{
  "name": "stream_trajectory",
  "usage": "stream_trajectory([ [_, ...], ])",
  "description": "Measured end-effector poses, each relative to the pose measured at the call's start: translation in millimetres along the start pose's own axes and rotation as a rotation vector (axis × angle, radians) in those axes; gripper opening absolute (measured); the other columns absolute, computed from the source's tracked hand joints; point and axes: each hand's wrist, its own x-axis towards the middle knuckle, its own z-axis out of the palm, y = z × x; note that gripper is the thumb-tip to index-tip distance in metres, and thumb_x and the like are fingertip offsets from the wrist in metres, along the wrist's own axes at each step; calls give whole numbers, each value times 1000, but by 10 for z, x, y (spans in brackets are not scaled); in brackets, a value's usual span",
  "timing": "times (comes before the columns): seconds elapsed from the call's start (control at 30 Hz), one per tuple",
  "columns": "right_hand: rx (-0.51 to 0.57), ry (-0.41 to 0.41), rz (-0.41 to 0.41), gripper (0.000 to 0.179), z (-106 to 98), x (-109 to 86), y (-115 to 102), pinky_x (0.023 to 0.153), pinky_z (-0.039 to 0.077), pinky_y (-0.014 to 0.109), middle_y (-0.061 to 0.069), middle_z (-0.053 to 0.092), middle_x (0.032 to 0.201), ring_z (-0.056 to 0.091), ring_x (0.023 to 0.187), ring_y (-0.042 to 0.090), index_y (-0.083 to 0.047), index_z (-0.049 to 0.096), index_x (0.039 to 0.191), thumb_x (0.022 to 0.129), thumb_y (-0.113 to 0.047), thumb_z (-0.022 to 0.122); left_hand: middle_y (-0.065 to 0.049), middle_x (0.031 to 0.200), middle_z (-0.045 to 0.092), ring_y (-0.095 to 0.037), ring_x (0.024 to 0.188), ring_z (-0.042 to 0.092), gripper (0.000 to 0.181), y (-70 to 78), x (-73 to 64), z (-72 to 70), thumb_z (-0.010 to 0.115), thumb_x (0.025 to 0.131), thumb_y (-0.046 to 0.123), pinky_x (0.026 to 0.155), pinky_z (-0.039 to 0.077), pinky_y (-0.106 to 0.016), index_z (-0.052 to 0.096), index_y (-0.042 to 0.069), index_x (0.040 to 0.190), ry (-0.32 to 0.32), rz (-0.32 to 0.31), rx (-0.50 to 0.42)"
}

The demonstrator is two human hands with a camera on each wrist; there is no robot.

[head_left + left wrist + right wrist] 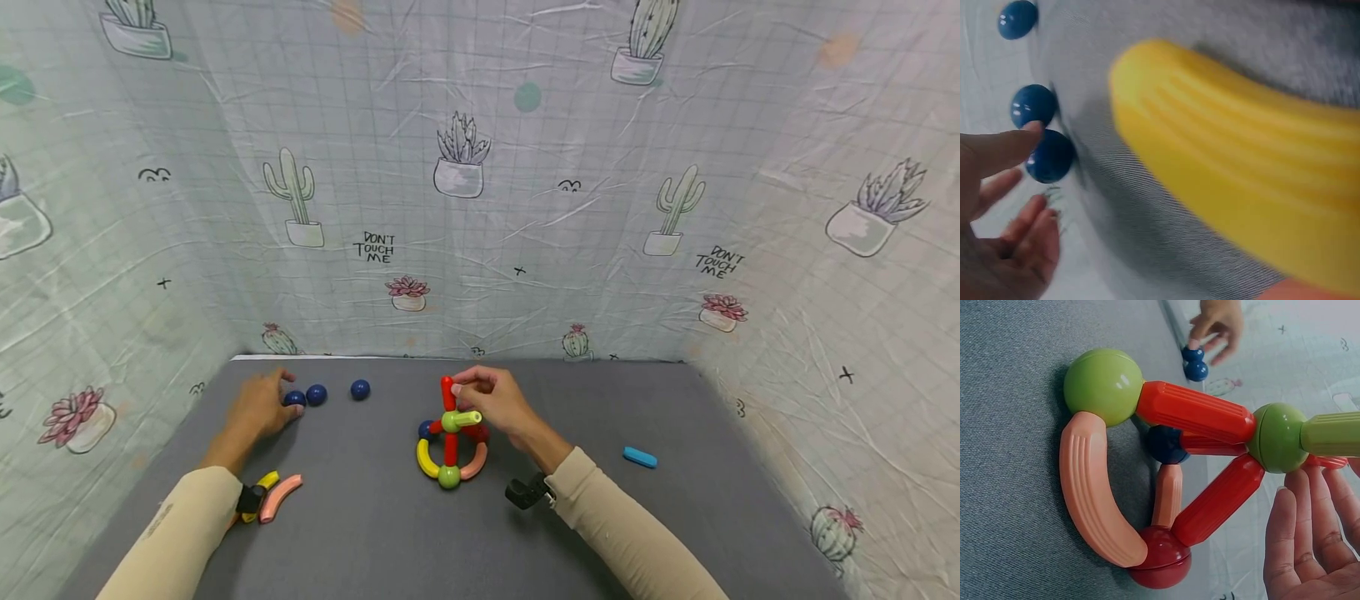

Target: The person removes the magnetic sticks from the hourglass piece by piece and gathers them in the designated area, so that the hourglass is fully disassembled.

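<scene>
My right hand (498, 404) pinches the upright red stick (447, 393) at the top of a magnetic ball-and-stick frame. That stick meets a green ball (1279, 437), from which a light green stick (468, 418) also juts out. Red sticks slope down from this ball to a lower green ball (448, 477), a blue ball (1167, 444) and a red ball (1160, 557). Curved yellow (427, 460) and pink (1099, 490) sticks join the base. My left hand (258, 407) is at the nearest loose blue ball (1051, 157), thumb at its side, other fingers spread.
Two more blue balls (317, 394) (360, 389) stand to the right of the left hand. By the left wrist lie a curved pink stick (281, 498) and yellow pieces (267, 480), partly covered by the sleeve. A blue stick (640, 457) lies at the right on the grey table (360, 533).
</scene>
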Motion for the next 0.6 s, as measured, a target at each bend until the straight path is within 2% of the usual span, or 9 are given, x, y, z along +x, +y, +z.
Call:
stream_trajectory([
  [0.13,-16,1,10,25,-6,-17,10,87,63,34,8,79,111,77,94,19,-15,75,124,103,-28,71,-31,123,59,-51,113,53,57,195,-16,-43,81,93,22,85,46,-64,56,5,141,129,51,-5],
  [0.23,-16,0,7,25,-23,-38,15,87,63,34,9,78,112,77,95,20,-15,75,125,103,-28,71,-27,125,61,-46,111,56,54,441,-43,-77,81,94,25,86,47,-61,59,9,141,162,102,-35],
  [0.37,-11,-2,4,25,-56,-80,20,86,62,32,17,76,117,75,95,19,-16,76,125,103,-28,71,-21,123,67,-41,109,61,49,805,-99,-45,82,94,26,88,51,-59,63,11,137,139,204,-111],
  [0.47,-15,-6,-7,28,-80,-117,31,87,61,33,16,77,120,74,101,23,-15,75,126,104,-32,69,-18,119,72,-39,110,65,46,1060,-159,42,83,94,25,92,52,-58,65,12,135,99,277,-189],
  [0.6,-18,-34,-35,39,-119,-173,32,95,61,47,11,78,123,73,106,24,-9,72,131,106,-39,66,-13,118,74,-37,110,64,45,1346,-244,202,83,94,25,95,52,-57,66,14,135,20,330,-322],
])
